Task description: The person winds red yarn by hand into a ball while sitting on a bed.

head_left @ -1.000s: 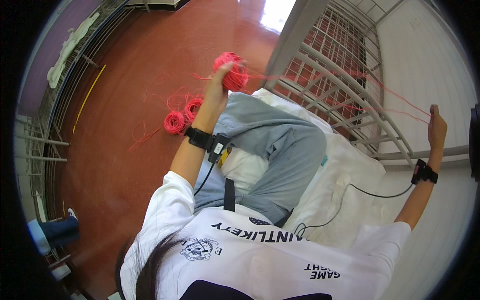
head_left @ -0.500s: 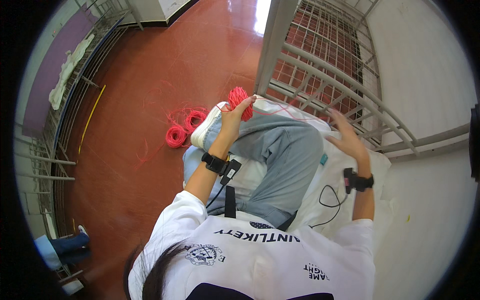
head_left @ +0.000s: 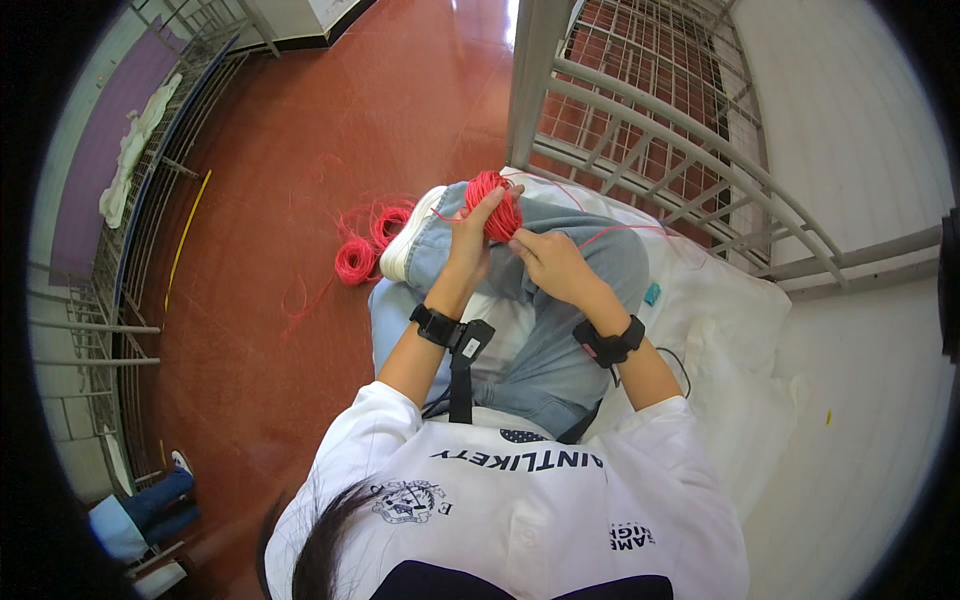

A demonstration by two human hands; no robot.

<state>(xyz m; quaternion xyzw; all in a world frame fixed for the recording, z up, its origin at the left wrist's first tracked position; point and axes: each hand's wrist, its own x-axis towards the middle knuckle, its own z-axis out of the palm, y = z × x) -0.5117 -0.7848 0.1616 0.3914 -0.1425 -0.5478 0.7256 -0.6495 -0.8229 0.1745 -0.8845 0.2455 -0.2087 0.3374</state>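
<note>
A ball of red cord [head_left: 492,205] is held above my bent leg, near the shoe [head_left: 408,235]. My left hand [head_left: 470,240] is closed round its left side, with the thumb lying over the windings. My right hand [head_left: 556,264] is at the ball's lower right, its fingertips pinched together on the cord. A loose red strand [head_left: 612,229] lies across the jeans [head_left: 560,300] and the white bedding to the right. How the strand runs through my right fingers is too small to make out.
Loose coils of red cord [head_left: 356,261] lie on the reddish floor [head_left: 270,180], left of the shoe. A metal bed rail [head_left: 690,150] rises at the right. White bedding [head_left: 720,330] is under me, with a small teal item [head_left: 652,294]. Another person's legs [head_left: 160,505] show lower left.
My right hand has come in from the far right to the ball, and its spread fingers have closed. The cord strand, held out before, now lies lower. My left hand keeps the ball.
</note>
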